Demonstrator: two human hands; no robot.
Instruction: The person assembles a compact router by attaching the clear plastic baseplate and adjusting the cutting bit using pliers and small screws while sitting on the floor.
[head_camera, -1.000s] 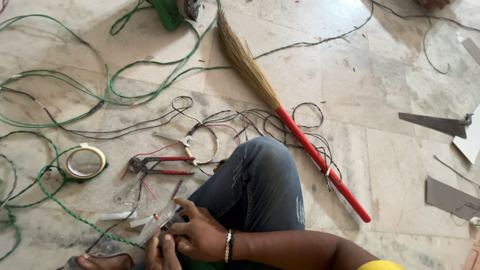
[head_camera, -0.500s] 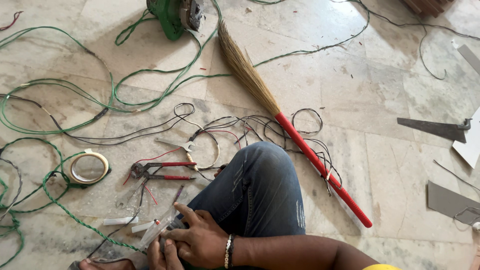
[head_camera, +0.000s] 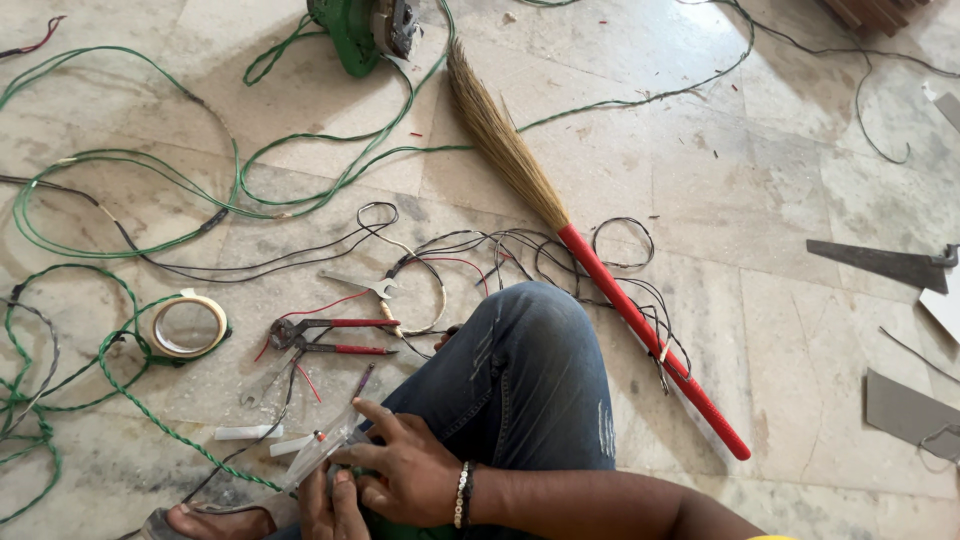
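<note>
I sit on a marble floor with my bent knee in blue jeans (head_camera: 520, 380) in front of me. My right hand (head_camera: 405, 465), with a beaded bracelet on the wrist, grips a small clear plastic part (head_camera: 320, 450) with wires attached. My left hand (head_camera: 330, 505) is mostly hidden below it, fingers closed on the same part. Red-handled pliers (head_camera: 320, 335) and a small spanner (head_camera: 355, 285) lie on the floor just beyond the hands. A foot (head_camera: 205, 522) shows at the bottom left.
A broom with a red handle (head_camera: 640, 330) lies diagonally on the right. Green cables (head_camera: 200, 200) loop across the floor toward a green machine (head_camera: 360, 30). A roll of tape (head_camera: 188, 327) sits at left. Thin black wires (head_camera: 520, 250) tangle near the knee. Grey metal offcuts (head_camera: 880, 265) lie at right.
The view has shifted slightly downward. My hands keep working the clear part, the right fingers spreading a little over it. Nothing on the floor has moved.
</note>
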